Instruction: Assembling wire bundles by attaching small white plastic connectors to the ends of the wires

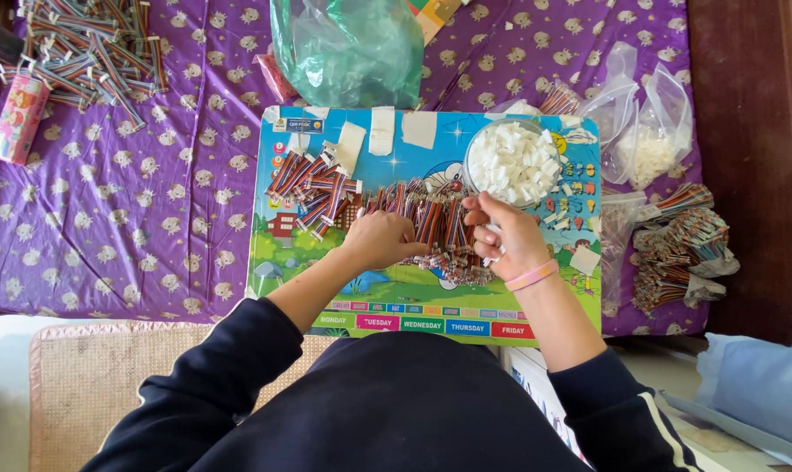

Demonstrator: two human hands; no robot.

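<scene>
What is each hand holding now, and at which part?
Left hand presses on the striped cable row; grip unclear. Right hand pinches something small and white; part cannot be told.

Bowl (511, 163) sits on board (536, 315), right of wire pile (313, 185).

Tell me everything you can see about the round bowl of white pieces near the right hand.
The bowl is round, looks like clear plastic, and is heaped with small white blocky pieces, likely plastic. It stands upright at the upper right of the colourful picture board, just beyond the right hand, whose fingers reach close to its near rim; contact cannot be told. Striped wire bundles lie beside it on the left.
</scene>
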